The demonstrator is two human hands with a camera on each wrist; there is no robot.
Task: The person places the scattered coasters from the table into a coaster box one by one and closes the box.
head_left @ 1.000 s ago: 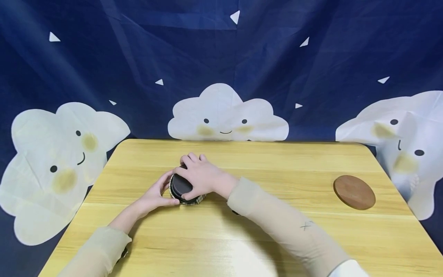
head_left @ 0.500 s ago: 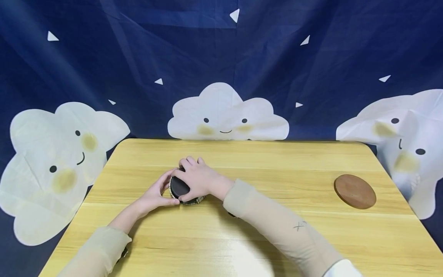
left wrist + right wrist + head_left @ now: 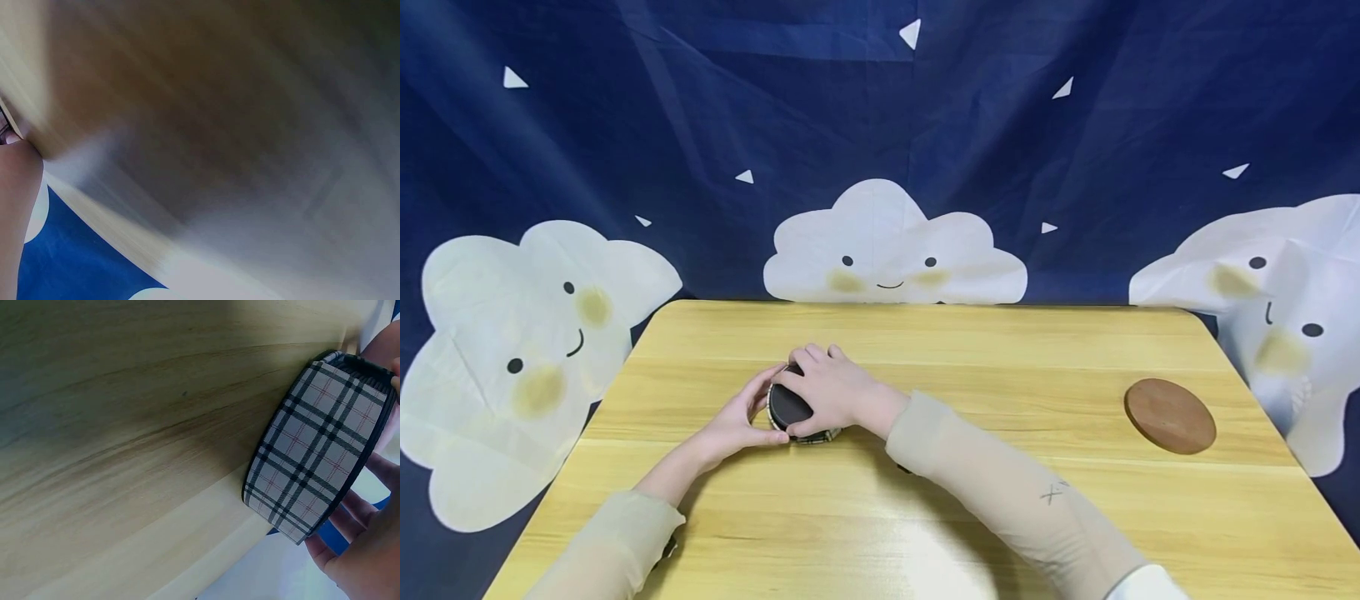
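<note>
In the head view, a round coaster holder [image 3: 829, 437] with a plaid outer band stands on the left half of the table. My left hand [image 3: 735, 425] holds it from the left, thumb at the near side and fingers around the far side. Over its top my right hand [image 3: 837, 392] grips a black round coaster [image 3: 788, 405], thumb on the near edge and fingers over the far edge. The right wrist view shows the plaid band [image 3: 312, 450] with black rims and a gap where dark stacked layers show. My palm covers part of the coaster.
A brown round disc [image 3: 1170, 416] lies flat on the wooden table [image 3: 970, 367] at the right. Behind the table's far edge hangs a dark blue curtain [image 3: 820, 108] with white clouds. The left wrist view mostly shows blurred tabletop [image 3: 156, 156].
My right hand has lowered slightly and moved a little left with the black coaster, which now covers more of the holder's top. The left hand has stayed in place.
</note>
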